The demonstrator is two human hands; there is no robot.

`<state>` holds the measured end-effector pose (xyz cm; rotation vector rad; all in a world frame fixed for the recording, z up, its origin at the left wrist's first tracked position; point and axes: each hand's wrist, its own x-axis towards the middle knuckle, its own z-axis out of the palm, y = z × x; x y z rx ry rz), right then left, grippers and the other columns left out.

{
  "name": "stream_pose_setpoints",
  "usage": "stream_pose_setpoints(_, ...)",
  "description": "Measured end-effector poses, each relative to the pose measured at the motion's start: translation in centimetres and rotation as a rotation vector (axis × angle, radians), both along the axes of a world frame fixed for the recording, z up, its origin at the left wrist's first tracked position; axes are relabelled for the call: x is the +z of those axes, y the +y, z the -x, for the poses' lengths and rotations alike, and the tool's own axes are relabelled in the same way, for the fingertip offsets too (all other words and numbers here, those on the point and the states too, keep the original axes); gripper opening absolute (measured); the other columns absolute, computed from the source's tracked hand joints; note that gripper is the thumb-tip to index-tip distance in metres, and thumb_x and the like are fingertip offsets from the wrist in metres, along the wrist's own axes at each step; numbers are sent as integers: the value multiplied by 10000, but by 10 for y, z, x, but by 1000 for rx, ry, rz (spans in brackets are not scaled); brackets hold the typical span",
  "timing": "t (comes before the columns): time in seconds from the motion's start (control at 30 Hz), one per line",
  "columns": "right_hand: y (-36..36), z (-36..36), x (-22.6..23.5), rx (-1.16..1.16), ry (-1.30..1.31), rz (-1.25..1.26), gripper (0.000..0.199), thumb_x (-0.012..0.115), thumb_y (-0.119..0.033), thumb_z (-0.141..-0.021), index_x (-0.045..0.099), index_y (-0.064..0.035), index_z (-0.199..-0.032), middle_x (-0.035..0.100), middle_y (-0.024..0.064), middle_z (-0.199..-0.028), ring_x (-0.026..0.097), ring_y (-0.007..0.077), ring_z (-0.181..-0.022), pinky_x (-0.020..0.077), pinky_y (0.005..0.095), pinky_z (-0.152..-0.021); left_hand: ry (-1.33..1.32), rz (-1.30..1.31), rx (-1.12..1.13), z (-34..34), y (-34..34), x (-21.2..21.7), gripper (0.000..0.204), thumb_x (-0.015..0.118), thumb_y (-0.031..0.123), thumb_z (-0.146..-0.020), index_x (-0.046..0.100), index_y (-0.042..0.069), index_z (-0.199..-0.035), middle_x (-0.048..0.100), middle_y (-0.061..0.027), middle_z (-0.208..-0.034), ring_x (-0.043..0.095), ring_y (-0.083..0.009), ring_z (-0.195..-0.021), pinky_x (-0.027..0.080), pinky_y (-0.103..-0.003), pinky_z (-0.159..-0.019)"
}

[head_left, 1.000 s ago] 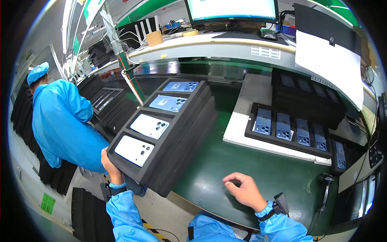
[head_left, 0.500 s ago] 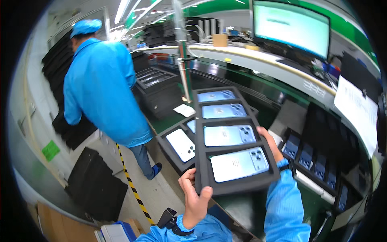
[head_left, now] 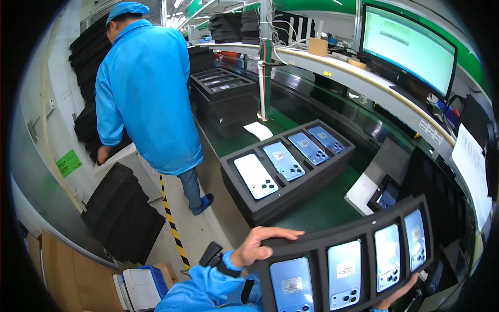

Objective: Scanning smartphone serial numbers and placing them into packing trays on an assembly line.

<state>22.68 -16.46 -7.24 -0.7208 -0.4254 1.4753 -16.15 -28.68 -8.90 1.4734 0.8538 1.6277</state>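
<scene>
A black foam tray [head_left: 358, 227] with several blue smartphones [head_left: 345, 273] in its slots hangs tilted at the lower right, between my two hands. My left hand [head_left: 260, 245] grips its left end, fingers lying over the upper edge. At the lower right my right hand [head_left: 397, 297] supports the lower edge from beneath; much of it is hidden by the tray. Beyond it, a stack of similar black foam trays [head_left: 317, 179] stands on the green bench, the top one holding several phones, including a whitish one [head_left: 255, 177] at the near end.
Another tray stack [head_left: 226, 106] stands farther along the bench, behind a post [head_left: 265, 62]. A person in blue workwear [head_left: 148, 99] stands at the left. A monitor [head_left: 408, 49] sits on the right-hand shelf. Black foam pieces [head_left: 125, 213] lean by a striped floor line [head_left: 174, 229].
The tray in my hands has moved right and down, turning from lengthwise to crosswise. The stack it partly covered now shows fully. My left hand now grips its upper left edge.
</scene>
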Motion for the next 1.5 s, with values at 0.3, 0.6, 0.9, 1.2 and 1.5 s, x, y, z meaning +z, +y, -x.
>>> stream_pose_setpoints(0.3, -97, -37, -54, -414, -305, -25, 630, 478, -490, -998, 453, -21, -1419, 563, 144, -1370, 557, 294, -1237, 467, 419, -1031, -352, 391, 23, -22, 149, -52, 699, 344, 471, -1062, 710, -69, -812, 733, -129, -773, 673, -162, -702, 530, -289, -714)
stream_pose_setpoints(0.6, -109, -18, -53, -516, -352, -10, 537, 619, -227, -1006, 352, -41, -1434, 534, 121, -1344, 549, 181, -1134, 464, 362, -957, -26, 509, 360, -35, 229, -54, 576, 507, 448, -1022, 565, 51, -609, 488, 24, -574, 445, -87, -565, 366, -321, -560)
stream_pose_setpoints(0.9, -129, -114, -13, -238, -1125, 465, 336, 575, -250, -1034, 635, 59, -1151, 683, 133, -1147, 649, 210, -987, 522, 324, -873, -116, 539, 157, -41, 140, -33, 518, 414, 419, -1071, 516, 7, -1367, 578, -125, -1334, 554, -175, -1189, 412, -318, -1057)
stream_pose_setpoints(1.2, -60, -149, 6, -18, -710, 373, 589, 483, -385, -1073, 418, 23, -1492, 491, 124, -1489, 473, 233, -1335, 345, 367, -1133, -130, 480, 265, -87, 14, -54, 876, 517, 587, -956, 304, -51, -1518, 434, -179, -1505, 448, -239, -1378, 337, -346, -1144)
stream_pose_setpoints(1.5, -33, -189, -19, 281, -469, 352, 696, 392, -544, -1057, 435, 12, -1473, 491, 133, -1494, 460, 247, -1372, 325, 365, -1170, -253, 275, 681, -71, 73, -61, 485, 456, 287, -983, 628, -120, -1182, 685, -146, -1087, 620, -192, -1007, 460, -295, -934)
